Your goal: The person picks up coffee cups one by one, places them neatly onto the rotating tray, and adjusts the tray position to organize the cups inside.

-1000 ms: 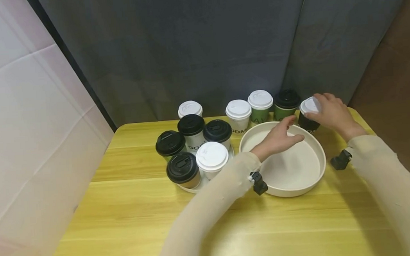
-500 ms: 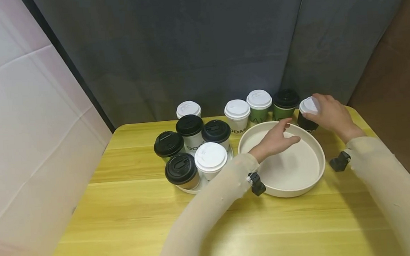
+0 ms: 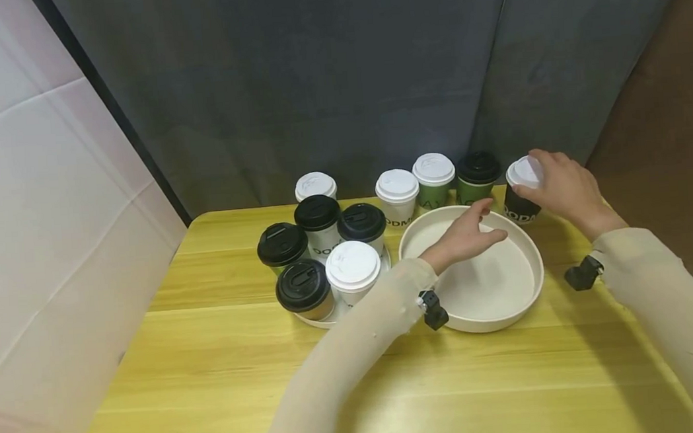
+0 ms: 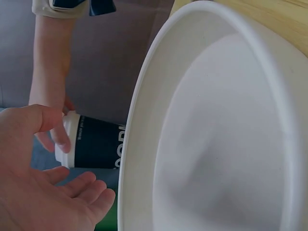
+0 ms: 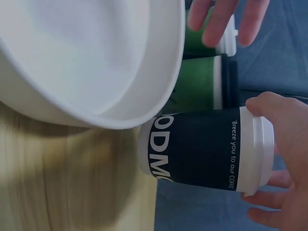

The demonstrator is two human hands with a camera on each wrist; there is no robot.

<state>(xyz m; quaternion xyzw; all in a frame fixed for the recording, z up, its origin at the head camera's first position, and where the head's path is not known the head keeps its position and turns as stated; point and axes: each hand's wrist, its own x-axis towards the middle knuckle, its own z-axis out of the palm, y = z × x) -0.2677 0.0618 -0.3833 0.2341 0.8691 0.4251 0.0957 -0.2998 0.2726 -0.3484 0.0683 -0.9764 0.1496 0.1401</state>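
My right hand (image 3: 571,189) grips a black paper coffee cup (image 5: 197,149) by its white lid (image 5: 257,151), thumb on one side and fingers on the other. The cup stands upright by the far right rim of a round cream tray (image 3: 494,293). Over that tray hovers my left hand (image 3: 465,237), palm turned to the right, fingers and thumb spread around nothing. In the left wrist view the held cup (image 4: 98,142) shows beyond the left fingertips. Nothing lies in the round tray.
Behind the tray stand a green cup with black lid (image 3: 476,177), a green cup with white lid (image 3: 433,179) and a white cup (image 3: 397,197). Left of them, several lidded cups crowd a second tray (image 3: 314,322). A grey curtain (image 3: 314,79) hangs behind the table (image 3: 213,370).
My right hand has raised the black cup slightly, and more of its printed side shows. The left hand stays nearly still over the tray. The whole view has shifted a little.
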